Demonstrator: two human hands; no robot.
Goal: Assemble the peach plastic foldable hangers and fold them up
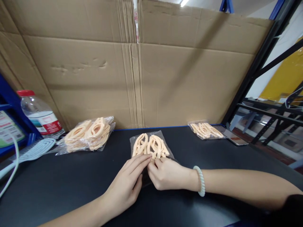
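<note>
Plastic bag (pixel 151 146) of peach clips is lying flat mid-table, its near edge under your fingertips. Your right hand (pixel 165 175) is curling and pinching the film. Your left hand (pixel 127 186) is reaching in with straight fingers touching that edge, though its grip I cannot tell. Press the edge flat against the black table (pixel 71 189), wrists low. Beyond, a fuller bag pile (pixel 87 134) is sitting left.
</note>
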